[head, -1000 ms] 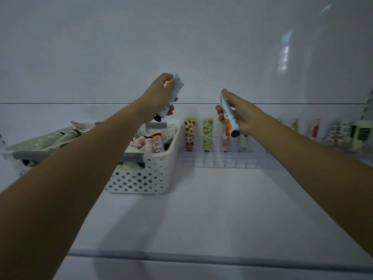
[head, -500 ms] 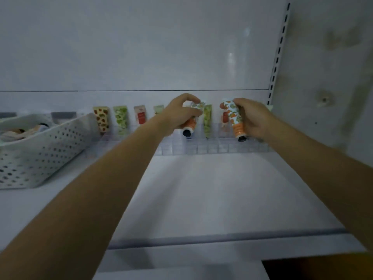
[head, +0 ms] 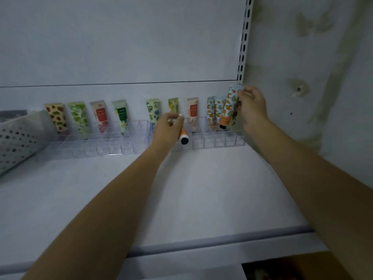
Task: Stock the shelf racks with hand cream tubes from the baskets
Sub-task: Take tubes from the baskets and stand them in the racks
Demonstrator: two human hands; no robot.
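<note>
- Roughly: basket [head: 18, 138] far left, contents hidden.
- Rack [head: 113, 147] back row holds about nine tubes [head: 77, 116]; front cells and a mid gap unfilled, so plenty left.
- Left hand [head: 168, 130] fingers curled round orange tube [head: 183, 135], cap down, over mid rack.
- Right hand [head: 252, 110] pinches patterned tube [head: 230, 104] above rightmost slots, not yet seated.
- White shelf [head: 201, 188], dim light; stained wall [head: 323, 77] right.

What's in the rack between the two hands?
Head view: a red-label tube and two orange-print tubes stand in the clear rack between the left hand and the right hand.
</note>
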